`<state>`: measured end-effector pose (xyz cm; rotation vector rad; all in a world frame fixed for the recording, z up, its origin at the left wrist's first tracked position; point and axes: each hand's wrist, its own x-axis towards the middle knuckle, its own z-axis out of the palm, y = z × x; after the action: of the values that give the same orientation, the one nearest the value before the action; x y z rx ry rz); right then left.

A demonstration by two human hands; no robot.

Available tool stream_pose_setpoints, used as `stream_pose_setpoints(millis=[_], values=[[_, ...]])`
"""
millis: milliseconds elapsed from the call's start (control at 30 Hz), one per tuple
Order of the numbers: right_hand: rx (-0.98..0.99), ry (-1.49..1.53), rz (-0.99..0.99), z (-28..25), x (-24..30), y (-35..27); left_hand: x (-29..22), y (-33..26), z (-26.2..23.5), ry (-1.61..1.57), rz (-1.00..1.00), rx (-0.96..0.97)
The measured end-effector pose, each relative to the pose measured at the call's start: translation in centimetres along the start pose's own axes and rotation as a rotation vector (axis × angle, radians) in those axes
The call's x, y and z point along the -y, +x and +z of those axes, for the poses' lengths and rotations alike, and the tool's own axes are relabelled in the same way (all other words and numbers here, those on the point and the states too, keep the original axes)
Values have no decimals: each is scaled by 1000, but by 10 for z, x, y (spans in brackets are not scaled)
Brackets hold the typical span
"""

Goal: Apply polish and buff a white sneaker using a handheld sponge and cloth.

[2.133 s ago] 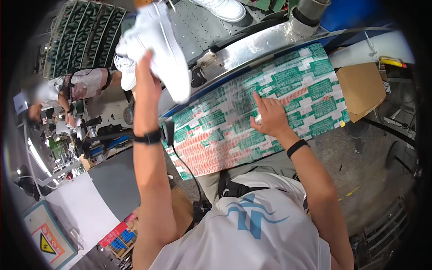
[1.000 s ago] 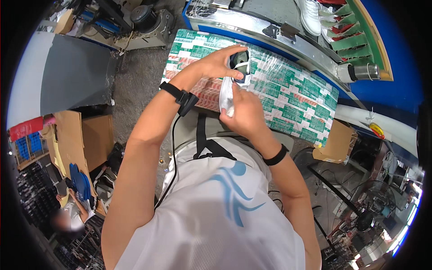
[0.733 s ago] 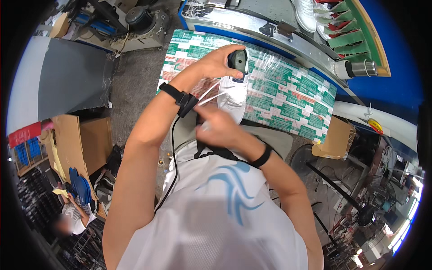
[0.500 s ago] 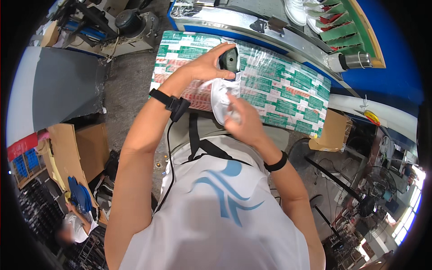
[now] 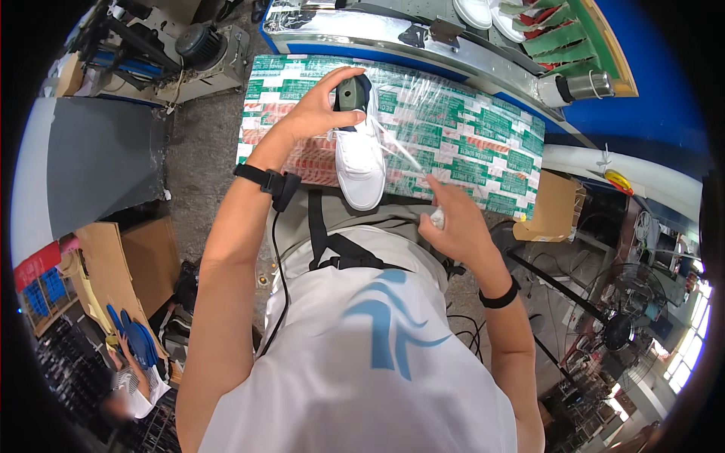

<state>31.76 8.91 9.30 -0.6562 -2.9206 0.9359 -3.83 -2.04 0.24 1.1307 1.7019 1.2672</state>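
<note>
A white lace-up shoe (image 5: 361, 166) lies toe toward me on a box-like stack wrapped in clear film (image 5: 468, 143). A dark green shoe last (image 5: 351, 92) fills its opening. My left hand (image 5: 313, 112) is closed round the heel end, fingers on the far side and thumb on the near side of the last. From the shoe's upper a white shoelace (image 5: 402, 153), smeared by motion, stretches toward my right hand (image 5: 462, 230). That hand is closed to the right of the toe, with a bit of white showing between thumb and fingers.
Beyond the stack runs a metal-edged conveyor (image 5: 355, 26), with white shoes (image 5: 474, 11) and a green-partitioned rack (image 5: 563, 45) at far right. A cardboard box (image 5: 550, 208) stands right of the stack. A motor (image 5: 202, 47) sits at far left; a person (image 5: 143, 385) is at lower left.
My right hand has moved from over the shoe's laces out to the right, drawing the lace taut. The shoe now shows its whole front; my left hand keeps its hold on the heel.
</note>
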Motion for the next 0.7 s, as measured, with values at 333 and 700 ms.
stream_pose_setpoints(millis=[333, 700], values=[[-209, 374, -41, 47, 21, 66, -19, 13, 26, 209, -44, 4], [-114, 75, -163, 45, 43, 16, -18, 12, 28, 242, -31, -47]])
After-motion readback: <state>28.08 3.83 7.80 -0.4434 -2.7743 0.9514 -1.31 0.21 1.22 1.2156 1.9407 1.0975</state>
